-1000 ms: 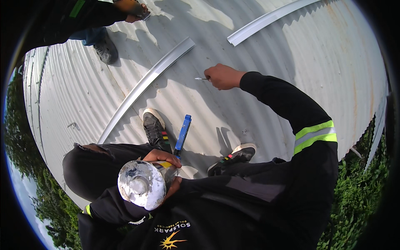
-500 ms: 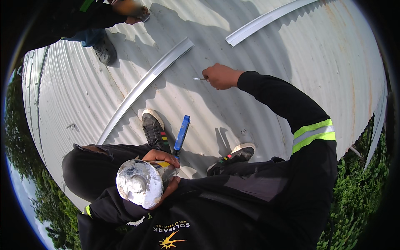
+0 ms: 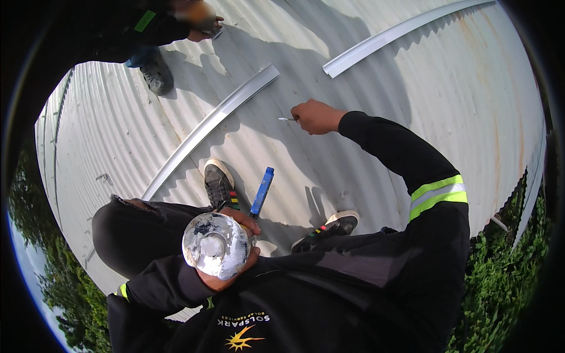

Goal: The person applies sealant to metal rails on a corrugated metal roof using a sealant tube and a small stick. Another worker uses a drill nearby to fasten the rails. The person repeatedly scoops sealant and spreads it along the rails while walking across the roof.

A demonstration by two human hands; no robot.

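Observation:
My left hand is closed around a round can held close to my chest. White paste smears the can's top, with dark patches at the far edge and a raised round middle. A long blue tool or handle shows just beyond those fingers; I cannot tell whether the hand holds it. Out over the roof to the right, my right hand pinches a thin stick-like thing with a white tip. That tip points left and looks clear of the sheet.
Pale corrugated roofing lies under my two shoes. One metal rail runs diagonally ahead, another at far right. A person's shoe and hand are at far left. Foliage lies beyond the roof's right edge.
The can has shifted right in the view, and its top is turned slightly. The right hand keeps its pinch, a little lower in the picture. The whole view has shifted slightly.

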